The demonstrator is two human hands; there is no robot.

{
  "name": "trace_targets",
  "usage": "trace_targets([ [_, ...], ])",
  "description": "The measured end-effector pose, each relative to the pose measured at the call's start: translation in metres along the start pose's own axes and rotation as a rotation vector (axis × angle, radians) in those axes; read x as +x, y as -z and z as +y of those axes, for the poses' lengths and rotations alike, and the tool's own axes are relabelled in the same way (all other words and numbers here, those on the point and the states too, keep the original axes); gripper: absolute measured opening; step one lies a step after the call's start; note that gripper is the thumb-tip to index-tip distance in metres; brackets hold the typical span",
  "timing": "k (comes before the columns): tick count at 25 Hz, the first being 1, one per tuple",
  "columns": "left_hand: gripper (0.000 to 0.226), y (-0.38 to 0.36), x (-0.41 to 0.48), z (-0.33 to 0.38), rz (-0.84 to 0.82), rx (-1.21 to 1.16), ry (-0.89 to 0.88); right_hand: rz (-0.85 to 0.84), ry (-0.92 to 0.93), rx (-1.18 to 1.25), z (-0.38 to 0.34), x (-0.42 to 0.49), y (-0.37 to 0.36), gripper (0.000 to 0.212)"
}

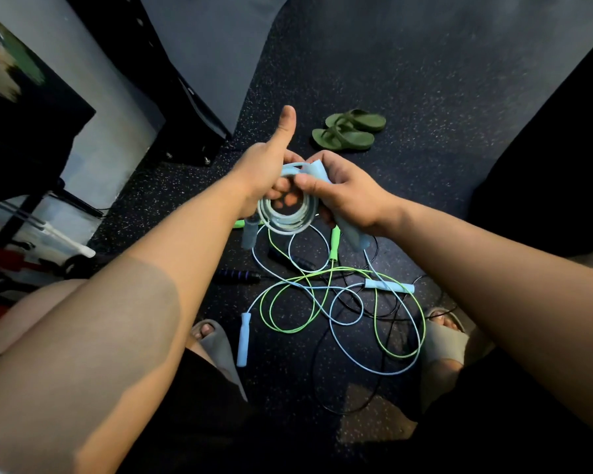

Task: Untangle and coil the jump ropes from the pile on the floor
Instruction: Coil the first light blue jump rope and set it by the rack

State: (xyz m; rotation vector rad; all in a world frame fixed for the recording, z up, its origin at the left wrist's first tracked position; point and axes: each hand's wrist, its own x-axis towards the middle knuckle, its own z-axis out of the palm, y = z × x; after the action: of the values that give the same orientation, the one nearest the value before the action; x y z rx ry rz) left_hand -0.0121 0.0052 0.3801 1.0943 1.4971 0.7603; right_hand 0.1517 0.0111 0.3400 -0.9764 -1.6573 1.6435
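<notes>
A pale blue jump rope, wound into a small coil, hangs in the air between both hands. My left hand holds the coil with its fingers through the loops, thumb sticking up. My right hand grips one pale blue handle of that rope and pinches the cord at the coil's top. Its other handle dangles below my left hand. On the floor below lies a tangled pile of light blue, green and black ropes with loose handles.
Dark speckled rubber floor. A pair of green flip-flops lies beyond the hands. My feet in grey slides flank the pile. A black equipment post and grey panels stand at the left, with clutter at the far left.
</notes>
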Motion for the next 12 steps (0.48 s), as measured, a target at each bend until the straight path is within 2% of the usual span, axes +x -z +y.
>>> trace_targets([
  [2,0.071,0.005,0.0,0.001,-0.105,-0.125,0.001,0.007,-0.059,0.154,-0.002,0.001,0.002,0.037],
  [4,0.063,0.01,-0.002,0.001,-0.118,-0.176,-0.025,-0.066,-0.077,0.273,-0.003,0.0,0.005,0.054],
  [5,0.061,0.011,-0.004,0.001,-0.102,-0.179,-0.035,-0.108,-0.078,0.301,-0.006,-0.001,0.006,0.052],
  [9,0.055,0.014,-0.01,-0.002,-0.062,-0.106,-0.084,-0.179,-0.102,0.352,-0.015,-0.011,0.01,0.02],
  [12,0.046,0.014,-0.014,-0.003,-0.01,0.047,-0.175,-0.237,-0.141,0.457,-0.018,-0.017,0.013,0.019],
])
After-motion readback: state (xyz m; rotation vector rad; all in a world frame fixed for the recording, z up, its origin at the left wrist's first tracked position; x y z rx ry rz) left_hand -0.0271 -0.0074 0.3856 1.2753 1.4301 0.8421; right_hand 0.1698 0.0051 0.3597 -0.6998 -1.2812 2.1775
